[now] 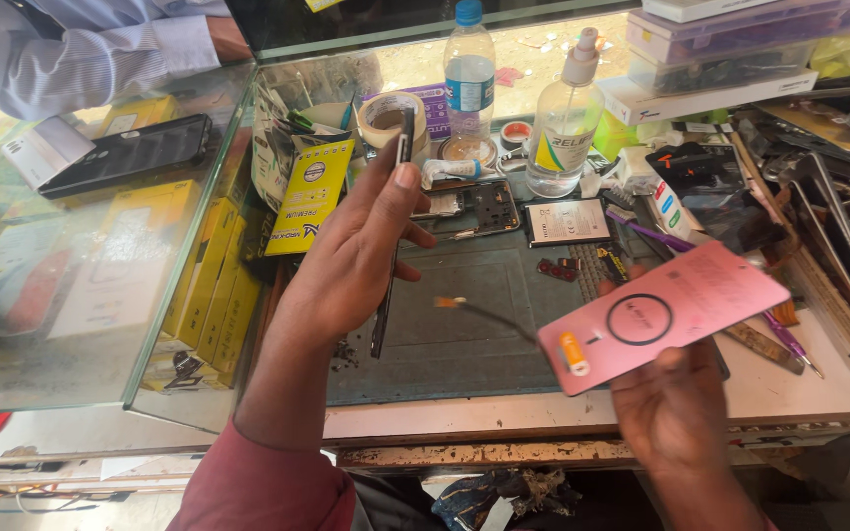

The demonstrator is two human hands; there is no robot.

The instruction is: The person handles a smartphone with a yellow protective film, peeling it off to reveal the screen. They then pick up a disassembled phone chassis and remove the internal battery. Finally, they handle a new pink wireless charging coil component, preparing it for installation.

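Over at the far left, somebody's pale-sleeved arm point(100, 49) is resting on the glass counter point(71, 295), and a black phone point(130, 152) is lying face up just below it. Yellow boxes point(213, 285) are standing stacked under the glass edge.

Now my left hand point(356, 256): I'm holding a thin dark phone frame point(391, 246) upright, edge-on to me, my thumb pressing near its top and my fingers curling round behind it. It's hanging above the dark green work mat point(464, 324). Behind it a roll of tape point(391, 116), a water bottle point(469, 79) and a clear spray bottle point(565, 118) are standing in a row, with an opened phone body point(489, 206) and a flat battery point(568, 221) lying on the mat's far edge.

Moving right, my right hand point(676, 408) is gripping a pink phone back panel point(666, 315) from underneath, fingers closed on its lower edge, panel tilting up to the right. A thin ribbon cable point(484, 313) is trailing from its left end over the mat. Purple-handled tools point(789, 339) are lying just beyond, and boxes point(730, 59) are piling up at top right.
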